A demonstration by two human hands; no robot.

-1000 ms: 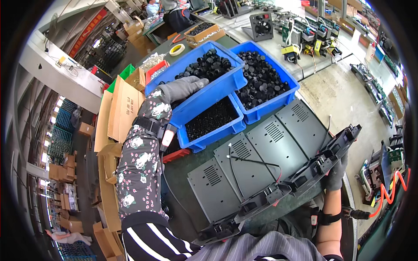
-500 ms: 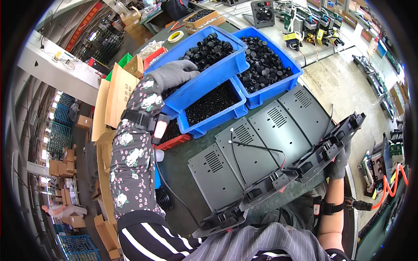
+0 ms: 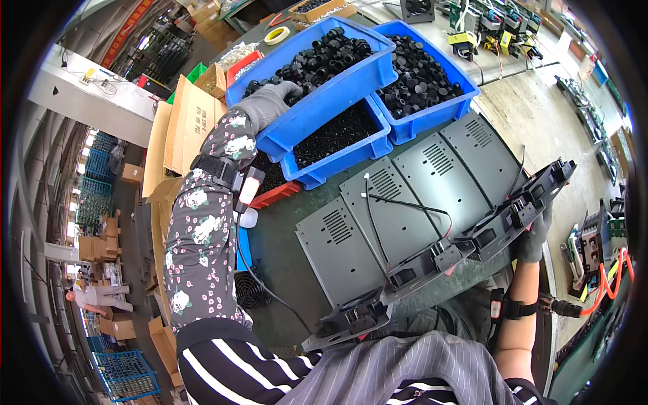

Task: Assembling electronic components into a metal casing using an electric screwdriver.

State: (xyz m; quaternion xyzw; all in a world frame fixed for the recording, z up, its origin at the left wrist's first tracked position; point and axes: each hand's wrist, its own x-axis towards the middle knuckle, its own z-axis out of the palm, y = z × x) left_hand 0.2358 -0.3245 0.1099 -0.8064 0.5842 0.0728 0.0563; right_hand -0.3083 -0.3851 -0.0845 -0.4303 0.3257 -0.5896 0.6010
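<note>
My left hand [image 3: 264, 106], in a grey glove, reaches over the near wall of the tilted upper blue bin [image 3: 317, 111]. Its fingers bend together among small black round plastic caps [image 3: 331, 57]; whatever they hold is hidden. At the right end of a row of dark grey metal panels, my gloved right hand [image 3: 532, 241] is against the front flange of the rightmost panel [image 3: 482, 145]. That flange hides its fingers. Several such panels lie side by side with slotted vents, each front carrying black fittings [image 3: 428, 263]. A thin black cable [image 3: 408, 204] rests across the middle ones.
Another blue bin [image 3: 445, 111] of black caps stands to the right. Below the tilted bin, a blue bin [image 3: 307, 177] holds small black pieces. An open cardboard box [image 3: 185, 131] flanks my left arm. Tape [image 3: 277, 35] and circuit assemblies [image 3: 489, 30] lie farther back.
My left hand has gone deeper among the caps, its fingers more bent. The view has shifted slightly, so the bins and panels sit higher and farther right. My right hand stays by the panel's end.
</note>
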